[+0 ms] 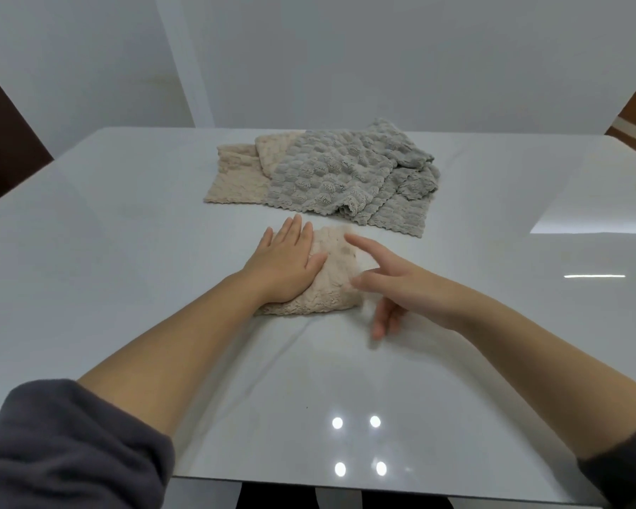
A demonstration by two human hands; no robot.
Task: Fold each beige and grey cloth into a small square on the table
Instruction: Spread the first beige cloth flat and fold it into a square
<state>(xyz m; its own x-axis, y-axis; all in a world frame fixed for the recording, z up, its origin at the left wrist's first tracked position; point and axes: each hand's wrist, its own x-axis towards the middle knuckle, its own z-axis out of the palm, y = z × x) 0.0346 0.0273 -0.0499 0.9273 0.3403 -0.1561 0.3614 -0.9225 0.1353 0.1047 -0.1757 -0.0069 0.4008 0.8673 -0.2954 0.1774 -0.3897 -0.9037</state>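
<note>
While left hand (287, 262) presses beige cloth (333, 288), cloth pile (327, 174) behind.

I saw soft overhead light, four glare spots on the glossy table (133, 259), motion blur on the right hand (412, 292), and bowed frame edges

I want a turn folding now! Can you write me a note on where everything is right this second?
The left hand lies flat, pressing the folded cloth, beige, nearest you.
The right hand is open, blurred, holding nothing, at that cloth's right edge.
Farther back on the table: grey cloths lying over beige cloths, all loose.
Done: one small fold. Left: the whole pile.
</note>
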